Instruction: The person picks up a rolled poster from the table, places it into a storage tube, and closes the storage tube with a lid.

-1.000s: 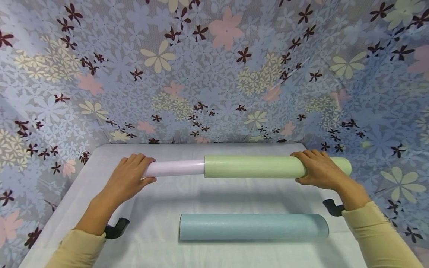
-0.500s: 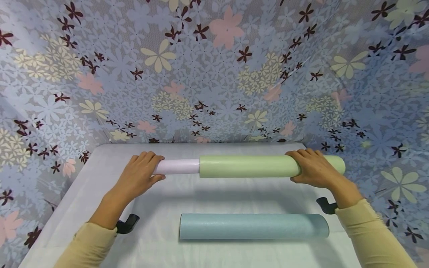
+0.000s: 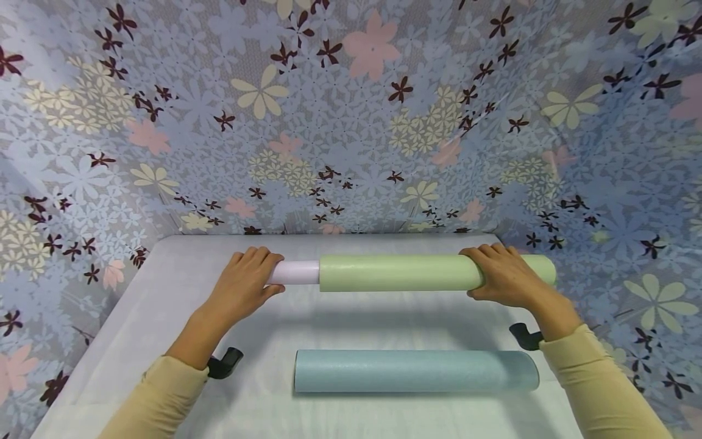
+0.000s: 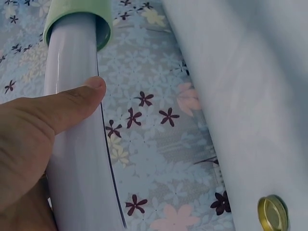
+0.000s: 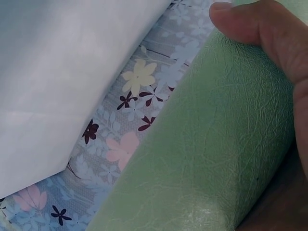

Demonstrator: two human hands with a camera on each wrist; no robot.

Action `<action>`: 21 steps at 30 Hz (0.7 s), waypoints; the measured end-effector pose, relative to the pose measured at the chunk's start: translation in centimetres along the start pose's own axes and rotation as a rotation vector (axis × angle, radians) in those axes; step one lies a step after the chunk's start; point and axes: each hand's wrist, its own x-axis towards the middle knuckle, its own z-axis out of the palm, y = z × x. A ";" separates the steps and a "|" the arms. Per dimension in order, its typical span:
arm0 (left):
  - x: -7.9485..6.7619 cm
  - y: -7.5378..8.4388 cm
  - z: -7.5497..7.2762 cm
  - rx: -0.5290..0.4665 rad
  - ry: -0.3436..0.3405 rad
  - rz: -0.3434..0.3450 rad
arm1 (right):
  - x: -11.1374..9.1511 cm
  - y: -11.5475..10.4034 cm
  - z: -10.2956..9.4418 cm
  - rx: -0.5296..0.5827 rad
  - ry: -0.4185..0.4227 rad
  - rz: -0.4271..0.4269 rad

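A white rolled sheet (image 3: pixel 296 272) sits partly inside the left end of a light green tube (image 3: pixel 400 272), both level above the table. My left hand (image 3: pixel 247 283) grips the roll a short way from the tube's mouth. In the left wrist view its thumb lies across the glossy roll (image 4: pixel 72 159), below the tube's open end (image 4: pixel 103 29). Toward the right end of the tube, my right hand (image 3: pixel 501 274) holds it from above. The right wrist view shows that hand's thumb on the creased green surface (image 5: pixel 207 130). The sheet's inner part is hidden in the tube.
A light blue tube (image 3: pixel 417 372) lies on the white-covered table (image 3: pixel 263 408), nearer the person. Flower-patterned cloth (image 3: pixel 351 122) hangs behind and at the sides. A round gold-coloured cap (image 4: pixel 273 211) shows in the left wrist view. Black camera mounts (image 3: pixel 225 364) jut from both wrists.
My left hand has moved right, pushing the roll deeper so less white shows. The green tube and right hand have shifted slightly left. The blue tube has stayed put.
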 end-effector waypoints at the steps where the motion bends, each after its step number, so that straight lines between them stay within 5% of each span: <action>1: 0.1 0.1 0.0 0.000 -0.003 0.002 | 0.1 -0.1 0.1 0.000 0.000 -0.001; 21: 1.2 1.7 1.2 -0.006 -0.028 0.005 | 1.1 -1.6 0.6 -0.001 0.011 -0.023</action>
